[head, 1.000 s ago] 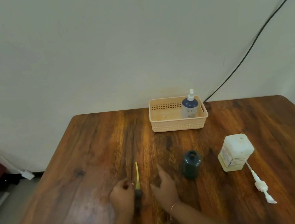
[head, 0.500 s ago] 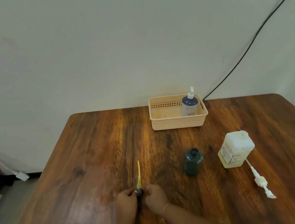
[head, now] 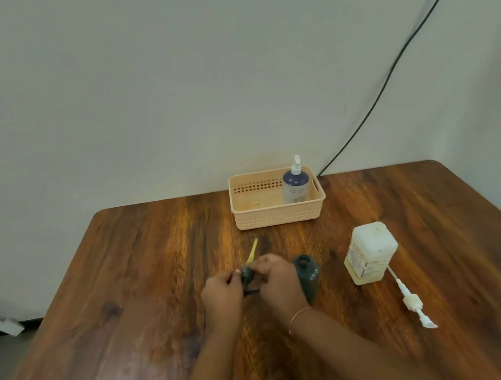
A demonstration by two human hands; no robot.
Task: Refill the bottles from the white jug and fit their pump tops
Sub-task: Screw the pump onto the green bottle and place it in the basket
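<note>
While half a second ago our hands were pinching the dark pump top flat on the surface, we now have it lifted and carried toward twelve o'clock, nearer the open bottle. Our left hand (head: 222, 295) and right hand (head: 277, 280) are close together, both clamped on the dark pump top (head: 247, 276), whose yellow dip tube (head: 252, 250) pokes out at about one o'clock. Whether it is clear of the wood we cannot tell for sure.

Just at three o'clock of our right hand stands the dark uncapped bottle (head: 307, 275), mouth open, partly behind the wrist. We judge the pump is being readied for that neck, though we cannot see its fill level, so pouring may have to come before fitting.

Further toward three o'clock sits the white jug (head: 370, 252), with a white pump top (head: 411, 300) lying loose beside it at five o'clock.

Farthest, at twelve o'clock by the wall, the beige basket (head: 280, 216) holds a blue bottle (head: 295, 183) with its pump already on, so we count that one as finished.
</note>
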